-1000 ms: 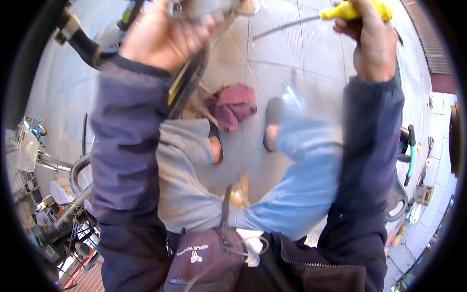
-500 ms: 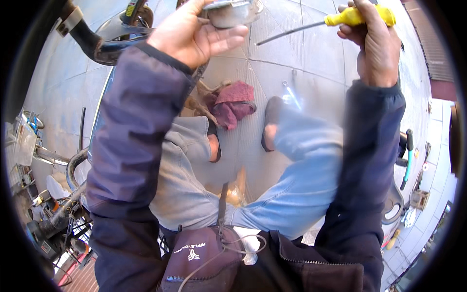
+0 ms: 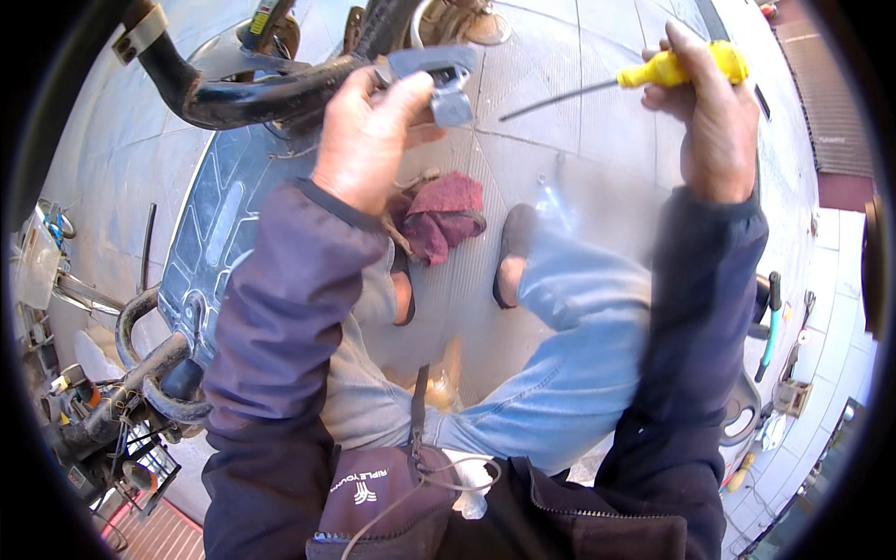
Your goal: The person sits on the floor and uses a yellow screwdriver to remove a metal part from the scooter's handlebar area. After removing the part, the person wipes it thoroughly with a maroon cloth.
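Note:
My left hand (image 3: 364, 149) is closed on a grey metal part (image 3: 429, 63), partly hidden by the fingers, held beside a bent black tube (image 3: 243, 101) of a vehicle frame. My right hand (image 3: 715, 145) grips a yellow-handled screwdriver (image 3: 724, 62), its dark shaft pointing left toward the metal part, with a gap between tip and part. Below them a crumpled maroon cloth (image 3: 443, 215) lies on the floor between my feet, and a small metal tool, probably a wrench (image 3: 548, 191), lies blurred near my right foot.
A dark footboard (image 3: 210, 224) is at the left. Tangled tubes, cables and bike parts (image 3: 112, 420) fill the lower left. Assorted tools, one with a teal handle (image 3: 770, 336), lie at the right on the paved floor (image 3: 597, 37), near a brown shutter-like edge (image 3: 821, 93).
My left hand has moved down and right, turning the metal part over, so more of the frame and footboard shows. My right hand has dropped slightly with the screwdriver.

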`<state>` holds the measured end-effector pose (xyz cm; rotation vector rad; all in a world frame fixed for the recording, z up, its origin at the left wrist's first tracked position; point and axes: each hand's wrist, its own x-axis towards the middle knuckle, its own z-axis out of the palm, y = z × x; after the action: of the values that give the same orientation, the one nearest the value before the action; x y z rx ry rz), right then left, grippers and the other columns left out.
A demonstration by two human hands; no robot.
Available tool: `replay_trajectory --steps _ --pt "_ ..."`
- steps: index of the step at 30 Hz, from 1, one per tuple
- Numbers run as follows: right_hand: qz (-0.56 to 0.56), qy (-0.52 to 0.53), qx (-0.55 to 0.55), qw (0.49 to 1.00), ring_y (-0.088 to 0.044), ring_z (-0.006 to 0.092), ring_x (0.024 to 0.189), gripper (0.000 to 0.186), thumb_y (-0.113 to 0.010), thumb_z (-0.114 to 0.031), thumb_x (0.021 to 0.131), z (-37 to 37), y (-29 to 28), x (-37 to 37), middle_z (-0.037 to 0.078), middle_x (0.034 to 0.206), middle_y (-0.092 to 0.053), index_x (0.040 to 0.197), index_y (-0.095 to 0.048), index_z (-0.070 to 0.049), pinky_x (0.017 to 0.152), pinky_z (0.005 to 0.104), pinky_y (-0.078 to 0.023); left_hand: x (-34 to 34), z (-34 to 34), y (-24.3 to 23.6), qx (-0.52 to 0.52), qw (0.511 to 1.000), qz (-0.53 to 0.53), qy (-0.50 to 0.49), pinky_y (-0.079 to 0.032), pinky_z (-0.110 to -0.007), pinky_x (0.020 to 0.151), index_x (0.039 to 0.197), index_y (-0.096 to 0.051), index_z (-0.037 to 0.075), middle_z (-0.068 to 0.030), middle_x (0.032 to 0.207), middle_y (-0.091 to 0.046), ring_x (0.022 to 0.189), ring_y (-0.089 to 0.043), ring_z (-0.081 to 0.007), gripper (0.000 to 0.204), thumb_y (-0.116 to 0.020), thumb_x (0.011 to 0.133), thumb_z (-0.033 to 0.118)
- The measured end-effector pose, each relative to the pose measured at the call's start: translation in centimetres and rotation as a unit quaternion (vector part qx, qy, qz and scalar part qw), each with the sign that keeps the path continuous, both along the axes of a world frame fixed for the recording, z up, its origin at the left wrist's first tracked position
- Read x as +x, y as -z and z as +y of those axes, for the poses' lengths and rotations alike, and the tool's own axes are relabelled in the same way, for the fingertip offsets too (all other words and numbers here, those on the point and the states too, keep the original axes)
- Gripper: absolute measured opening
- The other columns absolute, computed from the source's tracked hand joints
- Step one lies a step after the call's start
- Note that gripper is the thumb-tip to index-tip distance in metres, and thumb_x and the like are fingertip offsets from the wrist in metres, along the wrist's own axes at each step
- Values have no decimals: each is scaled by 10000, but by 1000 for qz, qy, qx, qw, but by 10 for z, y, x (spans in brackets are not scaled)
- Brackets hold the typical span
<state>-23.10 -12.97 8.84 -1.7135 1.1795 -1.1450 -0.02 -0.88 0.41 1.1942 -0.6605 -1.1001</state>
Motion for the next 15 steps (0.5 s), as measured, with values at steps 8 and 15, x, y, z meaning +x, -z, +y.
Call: replay_trajectory --steps 8,15 --pt "-31 30 19 999 -664 146 622 386 -730 -326 806 6 -4 29 125 815 -681 950 -642 21 613 255 -570 -29 9 13 -44 992 -92 -75 -513 -294 864 1149 -363 8 -123 1111 -544 1021 -596 -175 432 -639 822 -51" --pt "-42 19 28 999 -685 176 696 393 -728 -308 818 11 -7 46 146 852 -686 1001 -622 24 644 266 -582 -32 7 13 -39 987 -125 -95 -522 -281 845 1132 -352 14 -132 1097 -541 999 -607 -174 459 -649 796 -85"
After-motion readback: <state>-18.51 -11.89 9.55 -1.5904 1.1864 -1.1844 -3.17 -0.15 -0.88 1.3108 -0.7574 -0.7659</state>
